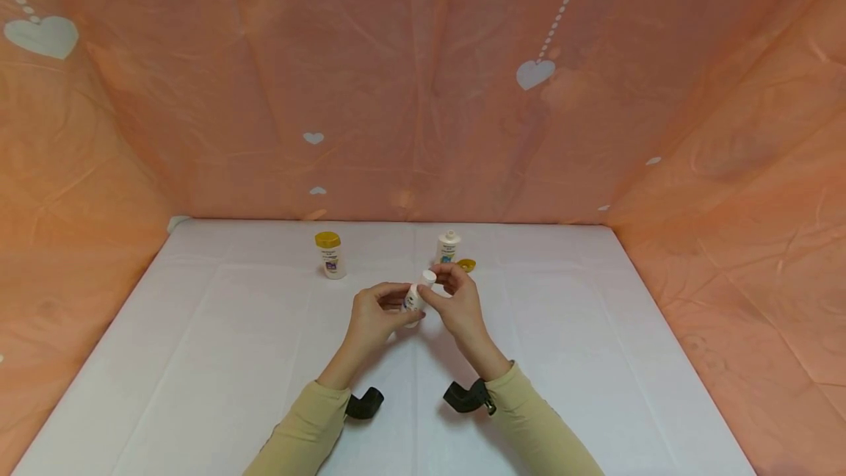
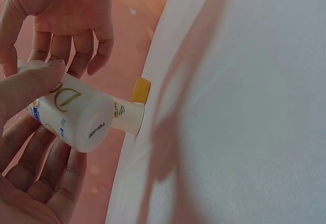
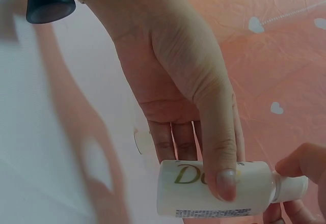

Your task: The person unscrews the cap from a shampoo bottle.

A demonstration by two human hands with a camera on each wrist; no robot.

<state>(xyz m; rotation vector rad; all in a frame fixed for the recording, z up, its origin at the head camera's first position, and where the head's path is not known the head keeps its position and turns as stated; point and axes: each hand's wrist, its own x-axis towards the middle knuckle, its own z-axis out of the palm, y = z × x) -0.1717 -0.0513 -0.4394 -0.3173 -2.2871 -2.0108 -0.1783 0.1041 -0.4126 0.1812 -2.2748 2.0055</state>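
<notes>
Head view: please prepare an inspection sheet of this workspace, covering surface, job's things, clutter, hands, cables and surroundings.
Surface: white tablecloth, faintly creased, with shadows.
Job's things: held white bottle, tilted; white cap at its neck.
Clutter: upright yellow-capped bottle; upright uncapped bottle, yellow cap beside it.
Left hand: grips the held white bottle's body.
Right hand: pinches the white cap.
Cables: nothing seen.
Surroundings: orange sheeting with white hearts.

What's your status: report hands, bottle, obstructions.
Left hand grips bottle; right hand pinches white cap at its neck. Yellow-capped bottle, uncapped bottle behind; no obstruction seen.
</notes>
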